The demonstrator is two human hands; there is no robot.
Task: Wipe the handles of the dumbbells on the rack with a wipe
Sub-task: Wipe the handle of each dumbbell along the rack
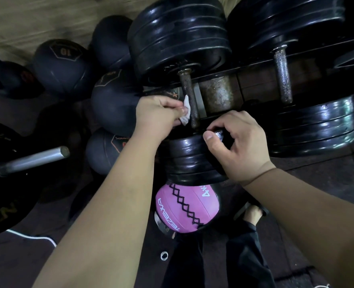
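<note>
Dumbbell handle (pixel 189 94) crosses the rack rail (pixel 250 69), open gap rightward; left grip (pixel 157 113) pinches wipe (pixel 186 111) against it, right grip (pixel 240 146) clasps near plates (pixel 188 159).

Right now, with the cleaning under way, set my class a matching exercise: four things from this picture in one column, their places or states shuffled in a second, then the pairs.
Column A
1. wipe
2. pink ball
3. right hand
4. far-right handle

Column B
a. just below the near plates in the view
b. bare, no hand on it
c. pinched in the left hand against the rusty handle
d. gripping the near plates

Pairs: 1-c, 2-a, 3-d, 4-b
</note>
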